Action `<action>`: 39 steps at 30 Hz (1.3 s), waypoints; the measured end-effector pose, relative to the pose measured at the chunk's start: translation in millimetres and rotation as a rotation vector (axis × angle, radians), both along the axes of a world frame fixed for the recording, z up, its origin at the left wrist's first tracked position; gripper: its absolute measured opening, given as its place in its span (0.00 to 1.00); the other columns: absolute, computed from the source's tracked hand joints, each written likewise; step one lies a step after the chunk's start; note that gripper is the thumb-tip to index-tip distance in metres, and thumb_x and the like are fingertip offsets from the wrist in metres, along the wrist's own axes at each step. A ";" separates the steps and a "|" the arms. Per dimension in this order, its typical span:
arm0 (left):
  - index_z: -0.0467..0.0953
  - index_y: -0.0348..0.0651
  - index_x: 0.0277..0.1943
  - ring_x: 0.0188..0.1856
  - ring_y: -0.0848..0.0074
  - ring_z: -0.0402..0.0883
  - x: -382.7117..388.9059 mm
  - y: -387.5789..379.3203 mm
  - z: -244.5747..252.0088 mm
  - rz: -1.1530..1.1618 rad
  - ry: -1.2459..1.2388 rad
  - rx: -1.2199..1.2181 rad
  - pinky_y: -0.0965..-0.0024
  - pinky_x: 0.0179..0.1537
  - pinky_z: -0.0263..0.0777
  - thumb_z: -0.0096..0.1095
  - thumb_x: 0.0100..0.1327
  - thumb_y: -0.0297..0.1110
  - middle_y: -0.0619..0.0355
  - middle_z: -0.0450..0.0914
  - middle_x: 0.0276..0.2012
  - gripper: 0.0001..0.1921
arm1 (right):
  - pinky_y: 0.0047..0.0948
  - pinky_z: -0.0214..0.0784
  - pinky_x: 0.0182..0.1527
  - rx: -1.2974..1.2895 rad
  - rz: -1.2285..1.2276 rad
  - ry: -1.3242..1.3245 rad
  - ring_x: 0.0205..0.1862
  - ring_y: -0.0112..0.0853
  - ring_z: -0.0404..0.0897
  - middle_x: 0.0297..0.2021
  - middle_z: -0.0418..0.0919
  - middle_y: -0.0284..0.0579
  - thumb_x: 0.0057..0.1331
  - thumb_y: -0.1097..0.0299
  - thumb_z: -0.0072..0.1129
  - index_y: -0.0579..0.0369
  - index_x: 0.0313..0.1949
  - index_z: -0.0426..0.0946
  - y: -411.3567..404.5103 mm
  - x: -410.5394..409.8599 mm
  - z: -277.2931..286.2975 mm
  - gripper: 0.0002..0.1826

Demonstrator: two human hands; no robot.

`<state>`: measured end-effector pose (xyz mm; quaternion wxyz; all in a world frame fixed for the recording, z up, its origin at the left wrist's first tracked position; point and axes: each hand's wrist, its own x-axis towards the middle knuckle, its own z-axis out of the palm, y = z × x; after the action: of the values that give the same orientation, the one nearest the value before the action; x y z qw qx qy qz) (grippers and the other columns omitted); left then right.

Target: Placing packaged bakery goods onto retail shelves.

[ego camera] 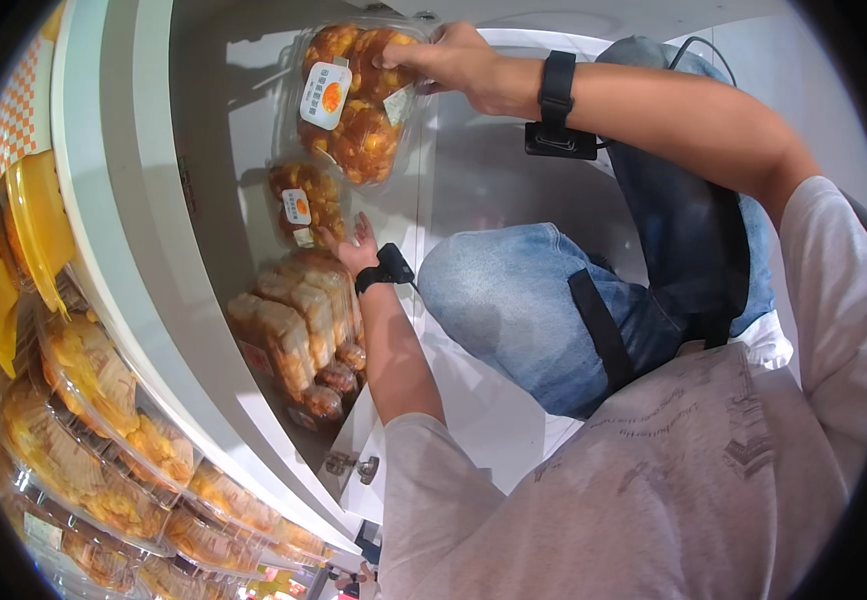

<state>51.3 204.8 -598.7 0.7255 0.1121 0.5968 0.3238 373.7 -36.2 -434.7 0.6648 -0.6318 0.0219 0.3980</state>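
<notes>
My right hand [452,66] grips the edge of a clear plastic box of glazed brown buns [366,142], with the thumb over its top. The box bears a white printed label. Below it in the picture, my left hand [354,244] is held with fingers apart and nothing in it. Its fingertips are beside a second clear box of buns [306,202] in the cabinet; whether they touch it I cannot tell. Wrapped sliced bread loaves [306,307] stand near my left wrist, with small round packaged items [336,375] in front of them.
A white shelf edge [133,300] curves along the left, above the cabinet. Several clear boxes of pastries [95,442] and yellow trays [39,217] sit on it. A cabinet door [373,457] with a metal hinge [366,469] stands out by my left arm. My bent knees [493,300] are close by.
</notes>
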 end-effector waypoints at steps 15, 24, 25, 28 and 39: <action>0.70 0.44 0.65 0.60 0.61 0.73 3.7 -21.0 23.3 -0.054 -0.270 0.181 0.51 0.62 0.73 0.73 0.60 0.40 0.54 0.75 0.60 0.32 | 0.42 0.77 0.59 -0.033 -0.025 0.064 0.55 0.41 0.80 0.55 0.74 0.57 0.50 0.54 0.76 0.60 0.64 0.62 -13.8 2.8 33.0 0.46; 0.62 0.36 0.70 0.70 0.55 0.66 20.6 -70.9 93.9 -0.132 -0.276 0.213 0.45 0.73 0.63 0.60 0.65 0.41 0.46 0.67 0.69 0.33 | 0.36 0.79 0.48 0.013 -0.019 0.189 0.50 0.38 0.81 0.53 0.79 0.54 0.53 0.55 0.77 0.62 0.67 0.65 -34.7 1.1 57.9 0.47; 0.62 0.35 0.70 0.70 0.55 0.67 15.5 -77.7 108.5 -0.135 -0.279 0.180 0.46 0.73 0.63 0.60 0.65 0.41 0.46 0.68 0.69 0.33 | 0.37 0.79 0.49 -0.017 -0.029 0.243 0.51 0.37 0.81 0.54 0.78 0.53 0.54 0.54 0.76 0.62 0.69 0.63 -39.6 -2.8 65.4 0.47; 0.60 0.36 0.72 0.71 0.53 0.65 -8.9 -107.3 145.7 -0.188 -0.266 0.195 0.45 0.74 0.58 0.62 0.65 0.42 0.45 0.67 0.69 0.36 | 0.39 0.76 0.55 -0.175 -0.044 0.251 0.55 0.38 0.80 0.56 0.77 0.55 0.56 0.51 0.74 0.61 0.72 0.58 -62.1 -17.4 103.5 0.51; 0.56 0.40 0.74 0.72 0.59 0.65 -44.5 -271.4 351.3 -0.197 0.011 0.049 0.43 0.74 0.56 0.54 0.70 0.42 0.50 0.65 0.71 0.34 | 0.40 0.73 0.54 -0.321 0.183 0.414 0.53 0.38 0.80 0.51 0.79 0.52 0.56 0.52 0.75 0.55 0.69 0.63 -163.8 12.7 246.8 0.46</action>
<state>6.8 -66.6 -247.4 0.7478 0.1896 0.5787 0.2646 386.5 -200.0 -187.9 0.4988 -0.6336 0.1633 0.5684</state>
